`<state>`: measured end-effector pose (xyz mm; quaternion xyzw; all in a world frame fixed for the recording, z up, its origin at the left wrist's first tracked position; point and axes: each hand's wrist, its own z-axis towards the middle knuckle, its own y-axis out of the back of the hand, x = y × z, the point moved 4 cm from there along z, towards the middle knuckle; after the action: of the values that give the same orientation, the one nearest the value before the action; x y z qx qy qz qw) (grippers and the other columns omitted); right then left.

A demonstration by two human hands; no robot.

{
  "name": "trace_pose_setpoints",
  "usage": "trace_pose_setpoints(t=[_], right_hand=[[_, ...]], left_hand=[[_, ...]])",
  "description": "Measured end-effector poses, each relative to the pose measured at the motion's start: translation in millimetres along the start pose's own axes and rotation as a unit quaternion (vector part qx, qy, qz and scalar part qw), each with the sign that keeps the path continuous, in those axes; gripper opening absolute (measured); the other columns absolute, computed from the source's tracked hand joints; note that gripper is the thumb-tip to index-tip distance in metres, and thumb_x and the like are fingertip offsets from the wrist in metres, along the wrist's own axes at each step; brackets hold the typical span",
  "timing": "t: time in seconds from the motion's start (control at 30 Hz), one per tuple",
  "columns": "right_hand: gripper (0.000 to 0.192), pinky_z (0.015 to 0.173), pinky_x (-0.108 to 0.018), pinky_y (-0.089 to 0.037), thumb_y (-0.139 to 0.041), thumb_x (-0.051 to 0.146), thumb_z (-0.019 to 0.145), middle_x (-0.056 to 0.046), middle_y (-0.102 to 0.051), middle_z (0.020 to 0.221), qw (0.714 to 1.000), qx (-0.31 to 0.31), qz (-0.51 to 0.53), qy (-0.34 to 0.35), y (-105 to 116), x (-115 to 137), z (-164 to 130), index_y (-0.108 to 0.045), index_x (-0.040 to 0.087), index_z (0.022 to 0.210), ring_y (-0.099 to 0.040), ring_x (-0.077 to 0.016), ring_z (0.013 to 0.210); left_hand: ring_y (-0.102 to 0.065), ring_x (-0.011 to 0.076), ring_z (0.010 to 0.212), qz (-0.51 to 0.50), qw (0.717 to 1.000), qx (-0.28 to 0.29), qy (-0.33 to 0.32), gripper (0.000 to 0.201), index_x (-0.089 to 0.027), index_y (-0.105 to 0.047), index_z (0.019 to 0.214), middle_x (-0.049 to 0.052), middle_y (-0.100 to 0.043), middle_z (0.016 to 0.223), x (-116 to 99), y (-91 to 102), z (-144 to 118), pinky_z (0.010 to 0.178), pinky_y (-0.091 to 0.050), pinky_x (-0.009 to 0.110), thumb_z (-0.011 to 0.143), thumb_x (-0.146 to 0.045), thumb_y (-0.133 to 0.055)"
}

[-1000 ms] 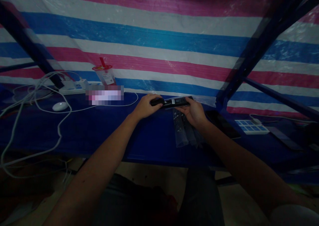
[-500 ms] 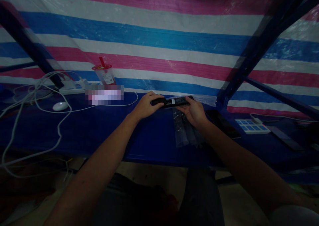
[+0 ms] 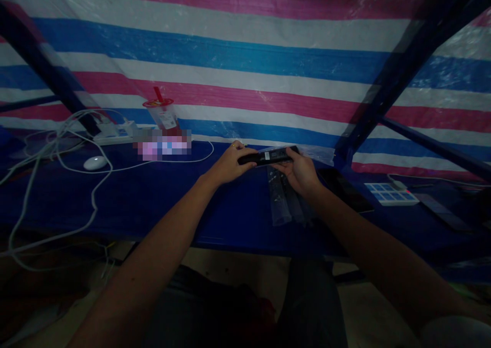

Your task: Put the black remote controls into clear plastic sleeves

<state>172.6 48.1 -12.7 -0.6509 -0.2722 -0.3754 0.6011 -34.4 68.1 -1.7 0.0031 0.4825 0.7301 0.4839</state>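
Both of my hands hold one long black remote control (image 3: 269,156) level above the blue table (image 3: 153,199). My left hand (image 3: 229,164) grips its left end. My right hand (image 3: 299,171) grips its right end. Just below the remote, clear plastic bags with more black remotes (image 3: 284,199) lie on the table under my right wrist.
A drink cup with a red straw (image 3: 163,115) stands at the back left beside a white power strip (image 3: 113,133) and tangled white cables (image 3: 57,153). A white mouse (image 3: 95,162) lies left. A dark phone (image 3: 345,189), a small white keypad (image 3: 391,194) and blue frame posts (image 3: 387,87) are right.
The view has shifted slightly; my hands and the remote have barely moved. The grip stays the same.
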Motion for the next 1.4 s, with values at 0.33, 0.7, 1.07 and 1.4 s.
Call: trace_pose_setpoints(t=[0.33,0.7,1.07,1.4], right_hand=[[0.009,0.088,-0.05,-0.062,-0.055,0.012,0.094,-0.003,-0.073,0.085,1.0,0.013,0.003,0.009,-2.1,2.7,-0.9,-0.06,0.019,0.097,-0.075,-0.0209,0.082],[0.009,0.089,-0.049,-0.061,-0.057,0.014,0.093,-0.002,-0.072,0.087,1.0,0.022,0.003,0.014,-3.4,4.4,-1.3,-0.057,0.021,0.098,-0.075,-0.0207,0.085],[0.01,0.09,-0.05,-0.061,-0.058,0.013,0.091,-0.001,-0.071,0.085,1.0,0.025,-0.007,0.007,-2.8,2.9,-1.2,-0.056,0.021,0.096,-0.074,-0.0204,0.082],[0.018,0.087,-0.05,-0.062,-0.066,0.017,0.085,-0.001,-0.072,0.09,0.998,0.049,0.0,0.026,1.2,-3.2,2.3,-0.055,0.023,0.098,-0.075,-0.0225,0.084]], left_hand=[[-0.058,0.0238,0.109,-0.098,0.993,-0.023,0.059,0.039,-0.027,-0.072,0.123,0.007,-0.065,0.109,-0.3,-4.3,1.3,0.102,-0.046,0.046,0.085,-0.032,-0.073],[-0.073,0.0214,0.078,-0.523,0.793,0.009,0.313,0.015,-0.011,-0.068,0.105,0.015,-0.073,0.097,14.0,-10.4,-3.5,0.072,-0.061,0.037,0.093,-0.015,-0.059],[-0.074,0.0207,0.084,-0.538,0.778,0.026,0.323,0.009,-0.009,-0.074,0.093,0.015,-0.077,0.092,24.0,-11.0,-6.8,0.085,-0.06,0.036,0.088,-0.009,-0.065],[-0.073,0.0211,0.078,-0.539,0.776,0.01,0.327,0.007,-0.007,-0.073,0.089,0.015,-0.075,0.087,28.7,-11.4,-5.5,0.074,-0.056,0.032,0.082,-0.009,-0.073]])
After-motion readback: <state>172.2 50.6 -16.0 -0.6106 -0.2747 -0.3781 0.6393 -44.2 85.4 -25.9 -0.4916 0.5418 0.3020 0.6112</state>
